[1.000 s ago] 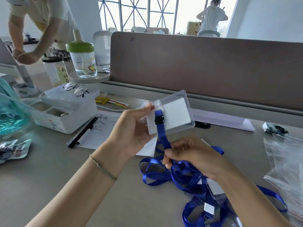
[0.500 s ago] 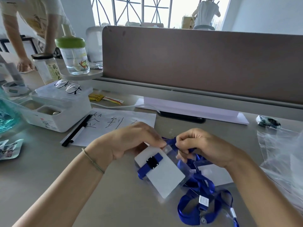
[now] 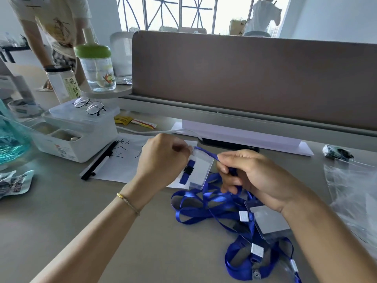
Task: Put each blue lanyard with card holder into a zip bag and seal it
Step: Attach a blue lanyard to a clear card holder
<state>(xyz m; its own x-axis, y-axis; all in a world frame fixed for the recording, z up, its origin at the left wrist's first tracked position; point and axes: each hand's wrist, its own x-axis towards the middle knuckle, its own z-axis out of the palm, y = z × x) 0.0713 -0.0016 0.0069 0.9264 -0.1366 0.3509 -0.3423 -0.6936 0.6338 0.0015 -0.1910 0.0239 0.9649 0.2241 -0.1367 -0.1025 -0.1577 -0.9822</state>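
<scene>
Head view: clear plastic card holder with white insert [image 3: 201,170] now up off the grey bench [image 3: 81,221], pinched at its top corner by the left hand [image 3: 163,162], fingers curled tight on it. Half a second back it lay flat on the bench under both hands. Right hand [image 3: 253,178], just right of the card holder, has thumb and forefinger closed on the blue ribbon lanyard strap [image 3: 208,155] running over the holder's top edge; looks like winding the strap round it. Rest of the blue lanyard pile [image 3: 234,213] with more holders sits below and right of the card holder. Clear zip bags [image 3: 355,193] lie far right of it, untouched. Judgement: bundling step, nothing bagged or sealed yet.
</scene>
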